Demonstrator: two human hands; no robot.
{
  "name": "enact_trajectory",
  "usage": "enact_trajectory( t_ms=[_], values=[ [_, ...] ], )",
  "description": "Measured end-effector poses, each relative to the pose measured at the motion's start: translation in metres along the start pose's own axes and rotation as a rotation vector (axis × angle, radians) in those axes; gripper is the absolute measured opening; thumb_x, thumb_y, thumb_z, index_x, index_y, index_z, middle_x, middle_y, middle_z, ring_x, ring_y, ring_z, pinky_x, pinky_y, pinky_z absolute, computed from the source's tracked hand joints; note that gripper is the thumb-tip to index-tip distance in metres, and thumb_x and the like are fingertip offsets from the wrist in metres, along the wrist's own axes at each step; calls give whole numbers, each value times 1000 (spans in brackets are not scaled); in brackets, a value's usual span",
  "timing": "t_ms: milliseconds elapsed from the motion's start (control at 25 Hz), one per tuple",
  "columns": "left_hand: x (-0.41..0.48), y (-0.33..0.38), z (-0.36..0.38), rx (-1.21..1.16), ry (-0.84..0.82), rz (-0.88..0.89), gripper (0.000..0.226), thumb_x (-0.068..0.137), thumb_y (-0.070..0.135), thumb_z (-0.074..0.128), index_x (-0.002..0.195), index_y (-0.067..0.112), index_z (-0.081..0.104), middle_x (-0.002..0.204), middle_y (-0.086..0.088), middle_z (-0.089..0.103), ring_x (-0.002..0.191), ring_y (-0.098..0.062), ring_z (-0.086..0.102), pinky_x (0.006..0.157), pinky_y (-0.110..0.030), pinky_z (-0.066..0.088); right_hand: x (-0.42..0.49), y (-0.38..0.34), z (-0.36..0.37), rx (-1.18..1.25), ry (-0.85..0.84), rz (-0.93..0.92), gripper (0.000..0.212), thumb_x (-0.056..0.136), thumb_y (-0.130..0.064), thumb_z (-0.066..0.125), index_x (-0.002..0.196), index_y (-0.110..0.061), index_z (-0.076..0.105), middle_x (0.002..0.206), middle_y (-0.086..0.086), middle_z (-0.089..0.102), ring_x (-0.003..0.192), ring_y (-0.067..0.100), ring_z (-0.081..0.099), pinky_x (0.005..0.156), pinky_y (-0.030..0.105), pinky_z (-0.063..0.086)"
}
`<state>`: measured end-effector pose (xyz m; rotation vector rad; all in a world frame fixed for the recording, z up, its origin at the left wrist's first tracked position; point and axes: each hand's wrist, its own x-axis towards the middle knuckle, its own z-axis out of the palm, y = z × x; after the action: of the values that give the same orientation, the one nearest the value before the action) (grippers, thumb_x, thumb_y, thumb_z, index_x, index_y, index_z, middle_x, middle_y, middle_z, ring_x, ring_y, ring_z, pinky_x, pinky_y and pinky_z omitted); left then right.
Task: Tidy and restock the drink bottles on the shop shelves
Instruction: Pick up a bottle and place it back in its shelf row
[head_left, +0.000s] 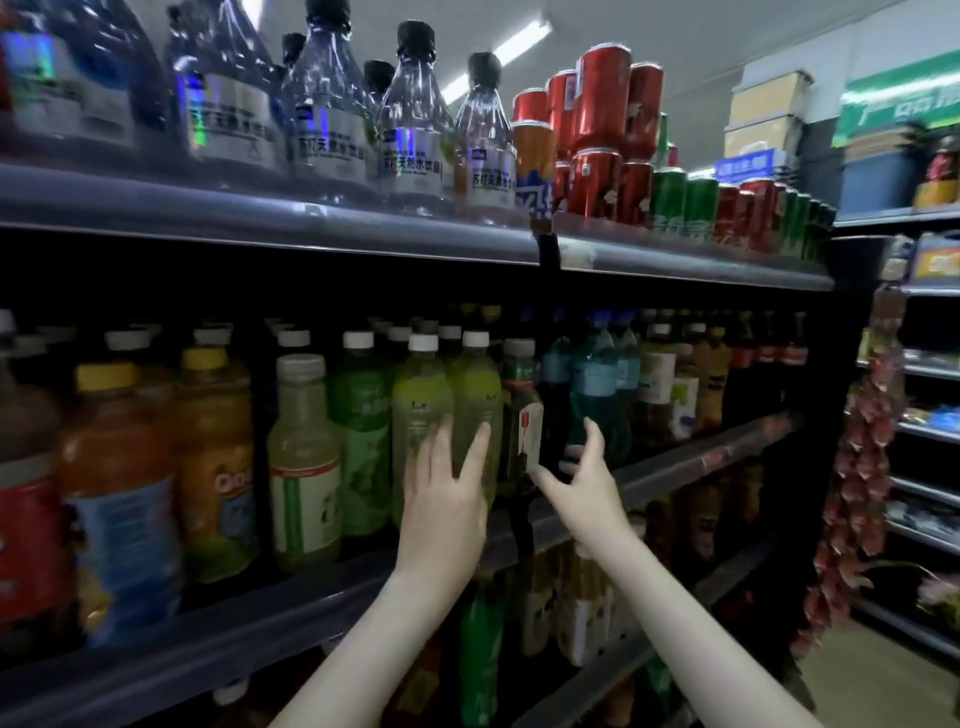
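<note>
Both hands are up at the middle shelf, which is packed tight with drinks. The left hand lies flat with straight fingers spread in a V, pressed on the front of a pale green bottle with a white cap, right beside its twin in the front row. The right hand is half open, thumb stuck out to the left and fingers loosely curled, gripping nothing; it sits in front of the gap between a dark bottle with a red-and-white label and the teal bottles, and I can't tell if it's touching either. To the left stand a cloudy white-capped bottle and orange juice bottles with yellow caps. The shelf above holds clear water bottles with black caps, then stacked red cans and green cans. A strip of red packets hangs off the shelf end on the right.
</note>
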<state>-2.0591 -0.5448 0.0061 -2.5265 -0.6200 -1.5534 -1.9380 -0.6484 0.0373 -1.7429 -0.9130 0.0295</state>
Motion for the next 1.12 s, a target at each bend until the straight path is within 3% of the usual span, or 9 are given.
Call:
enact_trajectory(
  t_ms=[160, 320, 520, 680, 800, 920, 1000, 1120],
  values=[
    [6, 4, 25, 225, 54, -53, 69, 71, 14, 77, 135, 14, 51, 139, -20, 44, 126, -39, 33, 102, -61, 33, 64, 26, 12, 33, -167, -97, 100, 85, -21, 70, 151, -32, -5, 156, 5, 22, 138, 22, 33, 104, 30, 34],
    [6, 4, 37, 362, 69, -74, 66, 73, 14, 73, 135, 18, 50, 141, -17, 42, 130, -42, 28, 103, -64, 30, 89, 42, 19, 13, -274, -147, 108, 83, -20, 71, 147, -40, -14, 151, 9, 34, 131, 28, 44, 101, 39, 42],
    [-6, 8, 35, 475, -43, -48, 64, 79, 19, 65, 140, 20, 46, 144, -10, 45, 140, -41, 16, 109, -60, 17, 88, 48, 19, 64, -274, -92, 89, 82, -20, 71, 149, -22, 11, 133, 10, 51, 120, 30, 53, 87, 31, 46],
    [-23, 22, 8, 279, -84, -76, 55, 91, 22, 49, 145, 17, 38, 149, -6, 37, 143, -25, 20, 115, -50, 22, 53, 41, -3, 181, -105, -131, 90, 81, -22, 73, 150, -23, 14, 138, 8, 49, 124, 26, 50, 90, 25, 38],
    [-50, 51, -25, -26, -134, -212, 64, 95, 28, 54, 150, 26, 22, 155, 2, 26, 144, -11, 19, 117, -31, 20, 2, 22, -28, 205, -46, -225, 94, 80, -28, 75, 150, -20, 13, 138, 7, 50, 123, 20, 52, 92, 23, 41],
    [-93, 79, -64, -362, -214, -397, 86, 88, 31, 66, 145, 44, 3, 152, 20, 22, 140, 5, 20, 112, -16, 22, -77, 9, -30, 318, -282, -213, 84, 75, -29, 79, 143, -19, 30, 124, -7, 61, 108, 4, 61, 88, 20, 51],
    [-138, 85, -99, -502, -223, -577, 97, 82, 32, 73, 138, 58, -2, 145, 19, 37, 131, 4, 37, 107, -24, 37, -142, 6, -11, 345, -505, -168, 72, 72, -23, 81, 132, -19, 41, 108, -14, 65, 95, -6, 63, 78, 14, 53],
    [-223, 80, -167, -465, -260, -904, 100, 72, 32, 79, 125, 70, 3, 118, 18, 61, 103, 0, 62, 88, -34, 53, -237, 4, 36, 328, -789, -38, 65, 72, -21, 82, 124, -27, 44, 103, -18, 65, 91, -11, 62, 72, 12, 53]
  ],
)
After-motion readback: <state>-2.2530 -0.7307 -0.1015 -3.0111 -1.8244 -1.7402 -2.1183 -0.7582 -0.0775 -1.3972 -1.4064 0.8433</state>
